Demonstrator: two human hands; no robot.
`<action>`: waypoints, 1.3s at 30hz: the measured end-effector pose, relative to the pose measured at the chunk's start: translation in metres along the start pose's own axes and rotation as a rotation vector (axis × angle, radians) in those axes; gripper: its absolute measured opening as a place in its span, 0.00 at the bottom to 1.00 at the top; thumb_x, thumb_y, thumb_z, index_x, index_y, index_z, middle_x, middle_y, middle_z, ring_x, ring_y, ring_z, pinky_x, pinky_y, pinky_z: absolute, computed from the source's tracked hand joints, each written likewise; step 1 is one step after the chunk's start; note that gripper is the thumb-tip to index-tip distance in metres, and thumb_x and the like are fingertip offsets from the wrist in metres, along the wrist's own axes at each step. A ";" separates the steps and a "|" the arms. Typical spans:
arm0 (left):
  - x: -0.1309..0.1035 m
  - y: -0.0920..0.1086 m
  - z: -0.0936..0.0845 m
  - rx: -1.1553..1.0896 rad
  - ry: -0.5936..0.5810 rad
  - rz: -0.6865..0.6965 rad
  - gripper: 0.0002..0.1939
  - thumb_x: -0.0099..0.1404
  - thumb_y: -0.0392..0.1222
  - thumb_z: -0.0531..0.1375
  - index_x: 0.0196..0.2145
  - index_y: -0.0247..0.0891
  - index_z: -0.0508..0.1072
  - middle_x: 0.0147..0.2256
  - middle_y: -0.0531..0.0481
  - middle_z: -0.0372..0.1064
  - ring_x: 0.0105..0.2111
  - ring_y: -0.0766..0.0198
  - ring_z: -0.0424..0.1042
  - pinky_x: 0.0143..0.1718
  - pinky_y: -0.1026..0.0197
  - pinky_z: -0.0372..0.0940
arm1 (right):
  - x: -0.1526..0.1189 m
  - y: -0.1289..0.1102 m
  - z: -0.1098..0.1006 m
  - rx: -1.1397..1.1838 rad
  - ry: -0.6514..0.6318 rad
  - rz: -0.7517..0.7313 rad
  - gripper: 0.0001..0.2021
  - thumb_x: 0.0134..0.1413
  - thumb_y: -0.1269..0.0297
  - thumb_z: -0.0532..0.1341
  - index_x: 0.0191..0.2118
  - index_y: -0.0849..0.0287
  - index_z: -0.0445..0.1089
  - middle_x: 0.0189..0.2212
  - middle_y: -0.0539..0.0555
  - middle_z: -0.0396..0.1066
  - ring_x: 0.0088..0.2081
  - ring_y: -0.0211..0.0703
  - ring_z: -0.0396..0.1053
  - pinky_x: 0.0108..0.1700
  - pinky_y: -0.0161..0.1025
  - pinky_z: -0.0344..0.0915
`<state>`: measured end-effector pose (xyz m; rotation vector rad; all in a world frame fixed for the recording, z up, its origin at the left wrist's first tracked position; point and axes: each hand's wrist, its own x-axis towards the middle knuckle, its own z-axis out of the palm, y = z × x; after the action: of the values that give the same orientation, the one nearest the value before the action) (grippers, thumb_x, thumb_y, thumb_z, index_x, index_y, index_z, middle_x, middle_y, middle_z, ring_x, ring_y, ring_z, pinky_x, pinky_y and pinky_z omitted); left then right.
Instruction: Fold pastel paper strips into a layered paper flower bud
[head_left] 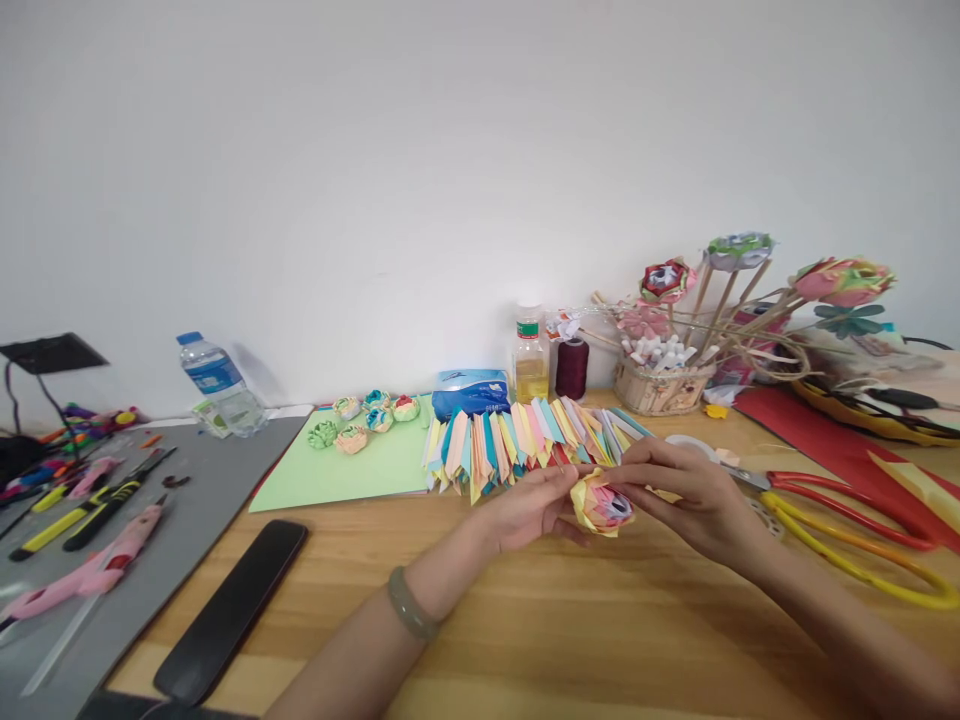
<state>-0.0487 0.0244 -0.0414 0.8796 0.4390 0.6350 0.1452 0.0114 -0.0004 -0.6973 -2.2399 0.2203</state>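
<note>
A paper flower (602, 506) with yellow outer petals and a pink and purple centre is held above the wooden table, between both hands. My left hand (536, 508), with a bracelet on its wrist, grips the flower's left side, its fingers partly behind it. At the flower's upper right, the fingertips of my right hand (686, 495) are pressed together; a bit of yellow paper shows beneath them. Just behind the hands lies a row of folded paper strips (495, 445) in many colours.
Scissors with red (847, 505) and yellow handles lie right. Behind stand an oil bottle (531, 365), a thread spool (572, 368) and a basket (664, 388) of flowers. Small paper flowers (351, 438) rest on green paper (300, 480). A black phone (232, 610) and glue gun (112, 565) are left.
</note>
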 end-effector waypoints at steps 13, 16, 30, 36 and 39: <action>-0.003 -0.002 0.004 -0.097 -0.004 0.090 0.24 0.45 0.36 0.66 0.43 0.35 0.69 0.39 0.44 0.69 0.35 0.64 0.70 0.37 0.62 0.64 | 0.001 -0.003 -0.003 0.038 0.075 0.131 0.08 0.52 0.66 0.56 0.34 0.51 0.73 0.28 0.53 0.68 0.30 0.41 0.66 0.31 0.38 0.63; -0.004 0.000 0.008 -0.090 0.054 0.090 0.24 0.42 0.35 0.68 0.40 0.35 0.71 0.38 0.45 0.70 0.35 0.64 0.70 0.36 0.61 0.64 | 0.001 -0.002 -0.002 0.065 0.088 0.192 0.07 0.51 0.63 0.56 0.33 0.51 0.73 0.28 0.53 0.68 0.30 0.42 0.66 0.32 0.39 0.63; 0.002 0.001 0.014 0.470 0.340 0.427 0.27 0.44 0.38 0.66 0.44 0.39 0.68 0.42 0.47 0.65 0.37 0.64 0.64 0.37 0.63 0.63 | 0.009 -0.010 -0.004 0.335 -0.006 0.667 0.15 0.48 0.51 0.57 0.29 0.59 0.71 0.25 0.52 0.67 0.27 0.39 0.61 0.27 0.34 0.55; -0.001 -0.001 0.015 0.790 0.351 0.628 0.24 0.48 0.38 0.64 0.45 0.43 0.68 0.47 0.46 0.62 0.46 0.60 0.62 0.44 0.59 0.61 | 0.008 -0.011 -0.004 0.405 -0.051 0.717 0.18 0.46 0.48 0.56 0.30 0.59 0.72 0.23 0.50 0.66 0.22 0.36 0.57 0.23 0.33 0.51; -0.001 -0.003 0.012 0.948 0.350 0.722 0.24 0.51 0.38 0.62 0.47 0.45 0.66 0.48 0.46 0.61 0.49 0.58 0.61 0.46 0.55 0.61 | 0.007 -0.009 -0.004 0.461 -0.073 0.738 0.18 0.46 0.48 0.56 0.28 0.59 0.73 0.18 0.48 0.62 0.21 0.35 0.54 0.23 0.33 0.50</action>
<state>-0.0417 0.0152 -0.0365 1.8799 0.7681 1.2942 0.1408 0.0072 0.0101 -1.2276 -1.7971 1.0922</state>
